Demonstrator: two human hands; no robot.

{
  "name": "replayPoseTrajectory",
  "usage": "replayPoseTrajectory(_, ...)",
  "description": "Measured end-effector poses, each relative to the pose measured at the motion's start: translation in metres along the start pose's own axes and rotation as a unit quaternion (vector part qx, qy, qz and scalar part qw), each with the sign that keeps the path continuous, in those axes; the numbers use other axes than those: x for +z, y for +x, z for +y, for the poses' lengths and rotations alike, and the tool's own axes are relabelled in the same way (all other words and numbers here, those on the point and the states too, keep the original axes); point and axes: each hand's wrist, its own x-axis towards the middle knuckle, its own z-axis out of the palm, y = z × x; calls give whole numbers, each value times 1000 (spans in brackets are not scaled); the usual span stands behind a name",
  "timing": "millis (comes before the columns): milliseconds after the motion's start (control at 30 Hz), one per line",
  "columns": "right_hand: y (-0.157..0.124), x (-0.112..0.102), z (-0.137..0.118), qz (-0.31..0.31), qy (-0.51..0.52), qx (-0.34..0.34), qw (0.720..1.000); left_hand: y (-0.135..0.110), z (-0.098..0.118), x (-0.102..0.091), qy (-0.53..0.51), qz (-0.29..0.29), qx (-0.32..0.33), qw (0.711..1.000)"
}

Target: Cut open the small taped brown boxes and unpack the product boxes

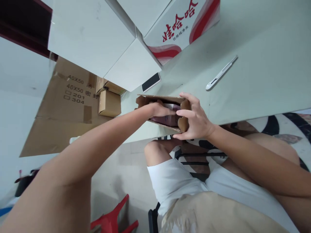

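Observation:
A small open cardboard box (163,126) stands near the table's front edge, its end flaps raised. Inside it lies a purple package (167,121) with a pale patch; its kind is not clear. My left hand (162,109) reaches down into the box from the left, fingers closed over the package, their tips partly hidden. With its thumb and fingers spread across the right end, my right hand (195,117) grips the box by its walls and flaps.
A white cutter knife (221,73) lies on the pale table (257,64), to the right. Behind the box are a phone-like black-and-white slab (151,82), stacked white cartons (97,35) and a red-lettered carton (181,30). Brown boxes (109,103) stand left, a red stool (110,220) below.

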Motion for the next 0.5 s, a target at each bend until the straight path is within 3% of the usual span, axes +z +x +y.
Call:
replayPoseTrajectory(133, -4, 1, 0, -3, -35, -2, 999, -26, -3, -21, -54, 12, -20, 998)
replayPoseTrajectory(300, 0, 5, 5, 24, -42, -12, 999, -58, -6, -50, -141, 50, 18, 989)
replayPoseTrajectory(400, 6, 4, 9, 36, -35, -25, 998, -73, -13, -58, -227, 61, 41, 971)
replayPoseTrajectory(500, 12, -1, 9, 34, -19, -20, 999, -81, -21, -60, -317, 25, 92, 944)
